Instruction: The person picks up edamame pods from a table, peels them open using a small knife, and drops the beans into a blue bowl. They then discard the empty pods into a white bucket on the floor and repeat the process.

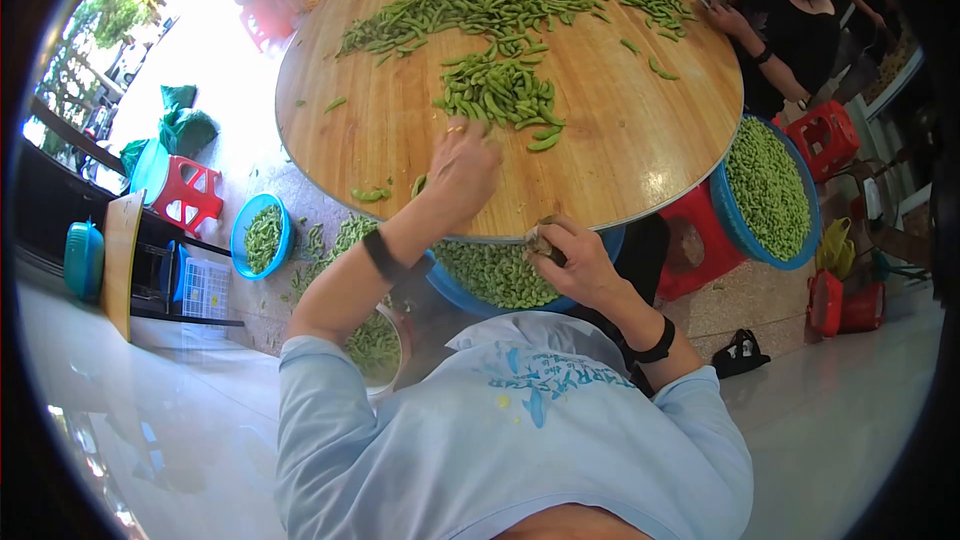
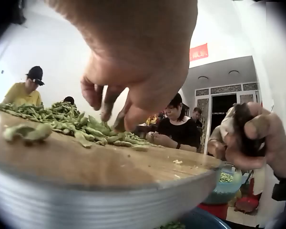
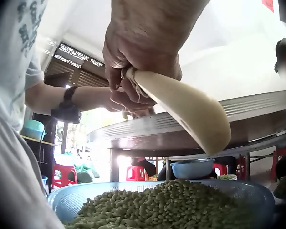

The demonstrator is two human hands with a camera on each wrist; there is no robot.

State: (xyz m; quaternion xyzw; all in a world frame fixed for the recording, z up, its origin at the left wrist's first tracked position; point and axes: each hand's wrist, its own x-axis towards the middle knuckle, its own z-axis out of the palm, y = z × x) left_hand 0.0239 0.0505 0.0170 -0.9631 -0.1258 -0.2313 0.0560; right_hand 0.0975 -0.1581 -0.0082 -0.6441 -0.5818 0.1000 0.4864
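Observation:
On the round wooden table [image 1: 600,160] lies a near heap of green soybean pods [image 1: 500,90]. My left hand [image 1: 466,165] is at its near edge, fingers pointing down and loosely bent, with fingertips [image 2: 107,112] right among the pods in the left wrist view. My right hand [image 1: 580,265] is at the table's near rim. It grips a pale, smooth, tongue-shaped piece [image 3: 190,107] that sticks out past the fingers; its exact kind is unclear. Below the right hand, a blue basin [image 3: 66,205] holds shelled green beans [image 3: 167,205].
A larger pod heap [image 1: 470,0] spreads across the far side of the table. People sit around it, one at right [image 1: 800,20]. A blue basin of beans [image 1: 765,190] stands at right, a small blue basin [image 1: 286,250] at left. Red stools [image 1: 188,195] stand around.

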